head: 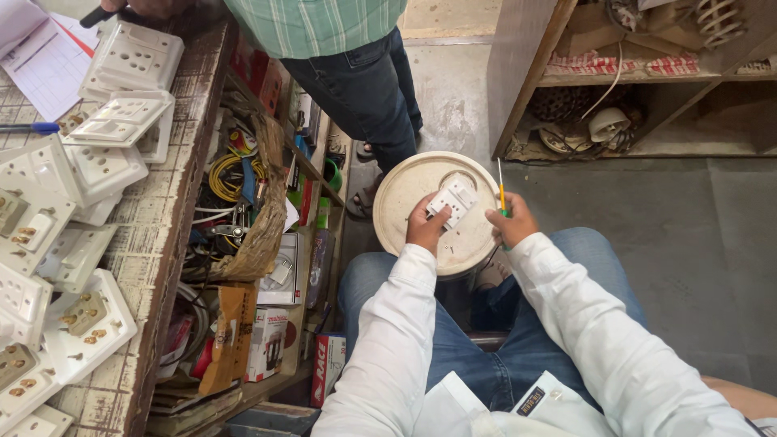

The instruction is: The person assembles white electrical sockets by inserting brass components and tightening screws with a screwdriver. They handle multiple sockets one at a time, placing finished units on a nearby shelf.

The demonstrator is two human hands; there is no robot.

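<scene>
My left hand (pixel 424 229) grips a small white switch-and-socket plate (pixel 454 200) by its lower left edge, holding it over a round cream bucket lid (pixel 405 194). In my right hand (pixel 513 220) is a thin screwdriver (pixel 501 188) with a yellow and green handle, its shaft pointing up just right of the plate. White sleeves cover both my arms, and my jeans-clad knees are below.
A worn wooden counter (pixel 174 210) at left carries several white switch plates (pixel 121 121), papers and a blue pen (pixel 28 128). Shelves under it hold wires, boxes and tools. Another person in a green checked shirt and jeans (pixel 364 89) stands ahead. A wooden shelf unit (pixel 647 81) stands at upper right on grey floor.
</scene>
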